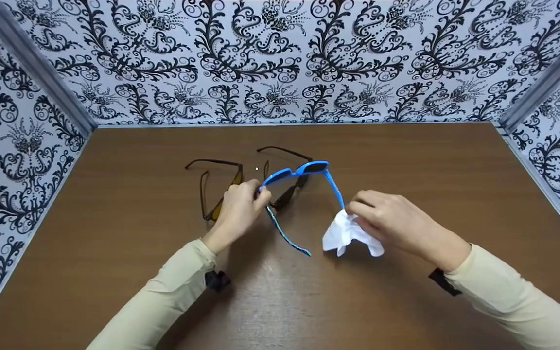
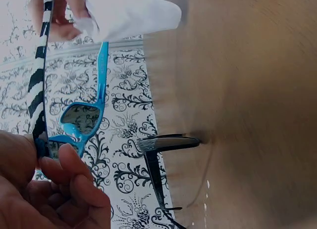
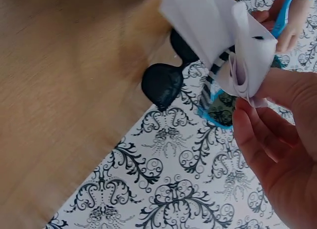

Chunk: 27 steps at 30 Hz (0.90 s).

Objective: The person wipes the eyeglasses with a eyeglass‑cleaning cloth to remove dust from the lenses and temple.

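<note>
Blue sunglasses with dark lenses hang above the table, temples unfolded; the temples' outer sides are blue, and black-and-white stripes show in the wrist views. My left hand pinches them at the left hinge corner, thumb and fingers on the frame. A white cloth hangs from my right hand, pinched between thumb and fingers around the end of the right temple. In the right wrist view the folded cloth covers that temple tip. Behind the left hand lie black sunglasses, partly hidden.
Glasses with yellow lenses lie unfolded on the brown table, left of the black pair and beside the left hand. Patterned panels wall in the table at the back and both sides.
</note>
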Motion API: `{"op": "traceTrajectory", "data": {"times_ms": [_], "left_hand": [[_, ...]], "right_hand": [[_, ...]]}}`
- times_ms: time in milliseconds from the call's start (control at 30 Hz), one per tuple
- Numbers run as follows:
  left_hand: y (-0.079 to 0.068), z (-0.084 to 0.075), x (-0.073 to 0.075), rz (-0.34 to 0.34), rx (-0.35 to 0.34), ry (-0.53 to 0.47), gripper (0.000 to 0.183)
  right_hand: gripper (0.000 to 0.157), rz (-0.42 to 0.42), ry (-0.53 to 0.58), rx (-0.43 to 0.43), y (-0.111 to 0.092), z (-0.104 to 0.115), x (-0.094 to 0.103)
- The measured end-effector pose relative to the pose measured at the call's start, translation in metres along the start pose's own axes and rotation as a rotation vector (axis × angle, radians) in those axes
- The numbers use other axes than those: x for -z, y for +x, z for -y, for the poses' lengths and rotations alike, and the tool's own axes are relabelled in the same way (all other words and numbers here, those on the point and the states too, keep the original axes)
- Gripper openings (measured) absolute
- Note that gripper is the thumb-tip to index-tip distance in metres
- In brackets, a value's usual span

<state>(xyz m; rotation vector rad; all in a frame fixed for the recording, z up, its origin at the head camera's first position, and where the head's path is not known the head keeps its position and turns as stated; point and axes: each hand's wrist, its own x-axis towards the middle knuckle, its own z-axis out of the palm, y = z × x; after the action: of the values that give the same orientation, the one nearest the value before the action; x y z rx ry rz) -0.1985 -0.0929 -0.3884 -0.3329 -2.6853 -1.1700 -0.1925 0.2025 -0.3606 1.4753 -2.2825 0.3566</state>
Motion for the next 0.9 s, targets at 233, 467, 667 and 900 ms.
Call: {"op": "traceTrajectory", "data": {"times_ms": [233, 467, 667, 900], "left_hand": [[0.0, -0.004, 0.003, 0.127, 0.146, -0.185, 0.025], [0.0, -0.007, 0.0, 0.183, 0.287, -0.444, 0.021], [0.0, -0.01, -0.002, 0.211, 0.39, -0.653, 0.018], [-0.001, -0.011, -0.005, 0.209, 0.379, -0.737, 0.016]], "right_hand": [[0.027, -0.072, 0.114, 0.004, 0.006, 0.009, 0.007], [0.025, -0.116, 0.236, -0.058, 0.014, 0.026, 0.0], [0.022, -0.082, 0.324, -0.128, 0.019, 0.04, -0.012], [0.018, -0.106, 0.474, -0.262, 0.022, 0.048, -0.028]]}}
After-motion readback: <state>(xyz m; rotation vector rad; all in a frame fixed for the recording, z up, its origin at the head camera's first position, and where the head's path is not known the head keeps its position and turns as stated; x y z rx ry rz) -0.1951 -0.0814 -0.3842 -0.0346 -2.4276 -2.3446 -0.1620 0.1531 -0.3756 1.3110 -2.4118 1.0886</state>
